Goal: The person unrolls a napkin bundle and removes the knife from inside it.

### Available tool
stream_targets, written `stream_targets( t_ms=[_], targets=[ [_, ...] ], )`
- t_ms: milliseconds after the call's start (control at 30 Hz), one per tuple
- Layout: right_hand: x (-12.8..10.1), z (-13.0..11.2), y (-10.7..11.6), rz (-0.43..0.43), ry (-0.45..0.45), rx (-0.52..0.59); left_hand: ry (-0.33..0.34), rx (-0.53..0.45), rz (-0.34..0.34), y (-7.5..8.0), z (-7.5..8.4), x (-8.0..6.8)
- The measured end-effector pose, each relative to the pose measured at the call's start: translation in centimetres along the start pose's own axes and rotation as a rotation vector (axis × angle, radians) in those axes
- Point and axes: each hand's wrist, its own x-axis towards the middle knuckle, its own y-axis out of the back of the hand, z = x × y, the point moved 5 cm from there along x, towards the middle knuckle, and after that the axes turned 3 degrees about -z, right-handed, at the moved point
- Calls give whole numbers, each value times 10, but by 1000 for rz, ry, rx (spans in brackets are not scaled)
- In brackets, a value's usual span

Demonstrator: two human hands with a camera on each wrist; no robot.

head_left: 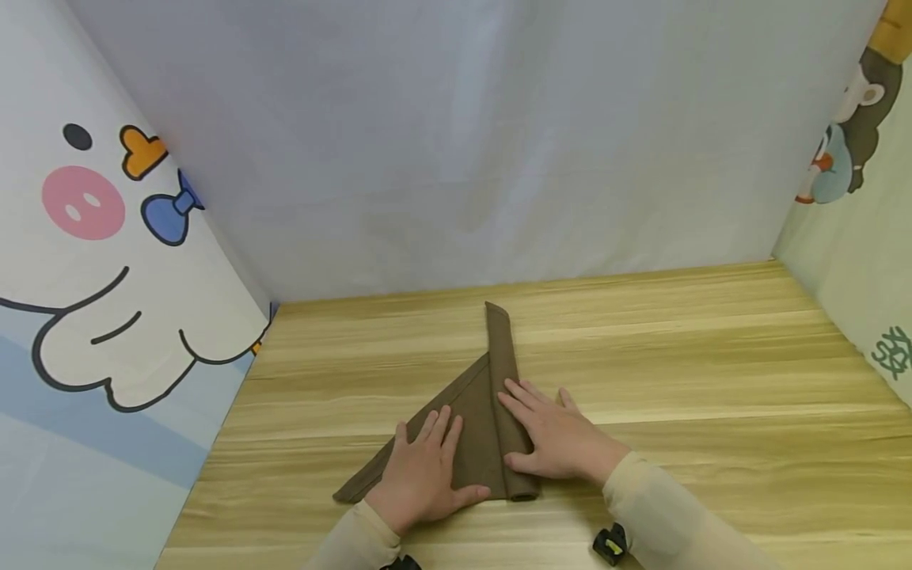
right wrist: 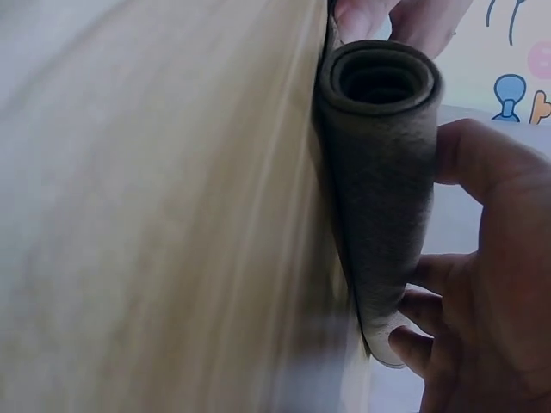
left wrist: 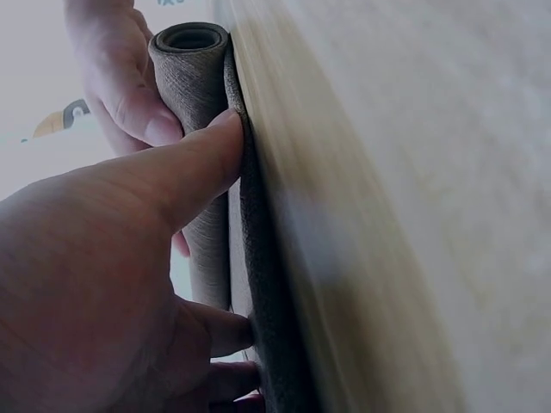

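Observation:
A brown cloth (head_left: 476, 443) lies on the wooden table as a triangle, its right side rolled into a tube. The roll (head_left: 502, 348) sticks out past the triangle at the far end; its spiral near end shows in the right wrist view. My left hand (head_left: 419, 479) rests with spread fingers on the flat part, thumb toward the roll. On the roll's right side lies my right hand (head_left: 559, 437), fingers extended across the top and thumb near the close end. In the left wrist view, the left thumb (left wrist: 202, 159) presses the cloth beside the roll.
The wooden tabletop (head_left: 677, 356) spreads around the cloth. A pale sheet (head_left: 499, 158) hangs along the back edge. Printed cartoon panels stand at the left (head_left: 85, 277) and right (head_left: 855, 261). A small black device (head_left: 609, 545) is at the right wrist.

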Motion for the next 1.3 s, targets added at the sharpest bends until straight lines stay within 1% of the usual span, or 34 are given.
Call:
stream_targets(
  t_ms=[333,600,933,1300],
  targets=[
    [-10,11,1,19,-15,5,0,-30,-11,0,-2,-3],
    [-15,14,2,47,26,31,-11,-44,-4,1,-3,-5],
    [-18,17,4,31,3,30,-17,-48,-11,3,-3,-5],
    [-16,16,6,4,9,-31,-13,-56,-6,3,-3,-4]
  ],
)
